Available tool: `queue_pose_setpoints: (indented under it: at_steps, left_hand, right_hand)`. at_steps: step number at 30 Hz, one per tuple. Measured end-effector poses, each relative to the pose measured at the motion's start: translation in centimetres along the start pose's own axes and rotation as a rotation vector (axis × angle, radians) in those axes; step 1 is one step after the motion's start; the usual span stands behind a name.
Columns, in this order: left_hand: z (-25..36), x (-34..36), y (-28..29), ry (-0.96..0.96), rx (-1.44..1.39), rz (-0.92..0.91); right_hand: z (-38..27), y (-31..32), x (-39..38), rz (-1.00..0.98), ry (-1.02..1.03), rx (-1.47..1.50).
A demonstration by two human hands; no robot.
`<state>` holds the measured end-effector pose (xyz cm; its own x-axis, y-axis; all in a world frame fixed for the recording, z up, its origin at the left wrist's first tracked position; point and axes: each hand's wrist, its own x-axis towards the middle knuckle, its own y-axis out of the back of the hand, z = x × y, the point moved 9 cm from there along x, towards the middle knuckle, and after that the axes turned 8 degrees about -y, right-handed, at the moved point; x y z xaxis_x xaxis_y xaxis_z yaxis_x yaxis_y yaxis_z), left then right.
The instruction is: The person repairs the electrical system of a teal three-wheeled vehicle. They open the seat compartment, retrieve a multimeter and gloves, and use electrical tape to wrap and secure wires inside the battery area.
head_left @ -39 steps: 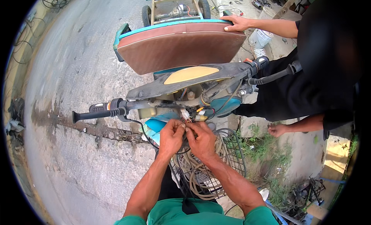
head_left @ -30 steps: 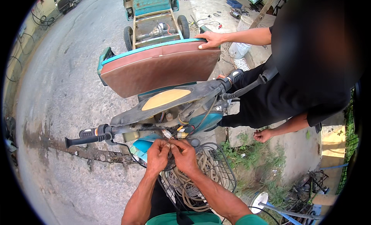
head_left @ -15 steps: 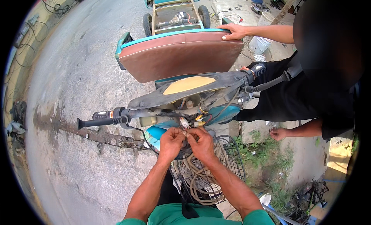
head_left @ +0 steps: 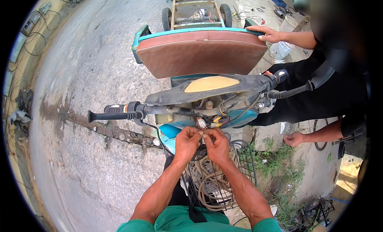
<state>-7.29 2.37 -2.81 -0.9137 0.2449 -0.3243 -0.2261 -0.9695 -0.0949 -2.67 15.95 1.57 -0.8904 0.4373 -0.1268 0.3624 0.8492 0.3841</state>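
Note:
My left hand (head_left: pixel 187 142) and my right hand (head_left: pixel 216 143) meet fingertip to fingertip, both pinched closed. What lies between the fingers is too small and covered to make out. Just beyond them is a white wire connector (head_left: pixel 202 122) with thin wires, and beside it a yellow connector (head_left: pixel 216 124). These hang at the open front of a three-wheeler, below its handlebar (head_left: pixel 171 110) and a dark cover with a yellow panel (head_left: pixel 211 85). Under my wrists, a black wire basket (head_left: pixel 249 160) holds coiled beige hose (head_left: pixel 205 180).
A co-worker's hand (head_left: pixel 269 34) rests on a raised brown seat (head_left: pixel 203 56); the other hand (head_left: pixel 293 139) hangs at the right. Behind the seat stands a bare frame with wheels (head_left: pixel 226 15). White buckets (head_left: pixel 281 51) and grass (head_left: pixel 279 168) lie to the right, rough pavement (head_left: pixel 87 164) to the left.
The whole scene has shifted slightly rightward in view as my head turned. My hands stay pinched together at the same place by the connectors. The co-worker still holds the seat.

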Motion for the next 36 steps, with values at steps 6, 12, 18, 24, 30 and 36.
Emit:
queue_pose_setpoints:
  at_steps: [6,12,18,24,30,36]
  left_hand:
    - [1.3,-1.4,1.6,-0.22,0.045,0.133]
    - [4.8,-4.2,0.4,-0.574,0.442,0.101]
    - [4.1,-3.6,0.0,-0.508,0.427,0.106]
    - [3.9,-3.5,-0.4,-0.43,0.36,0.069]
    - [4.2,-3.9,-0.3,-0.448,0.367,0.017]
    - [2.5,-3.4,-0.2,-0.405,0.273,0.012]
  right_hand:
    - [-0.1,-0.2,0.0,-0.015,-0.01,0.007]
    - [0.3,-0.2,-0.1,-0.01,-0.027,0.018]
    - [0.6,-0.2,0.0,-0.011,-0.025,0.074]
    - [1.5,-0.4,-0.2,-0.018,-0.036,0.131]
    - [1.1,-0.2,-0.8,-0.02,0.012,0.154]
    - [3.4,-0.9,-0.1,-0.122,-0.111,0.307]
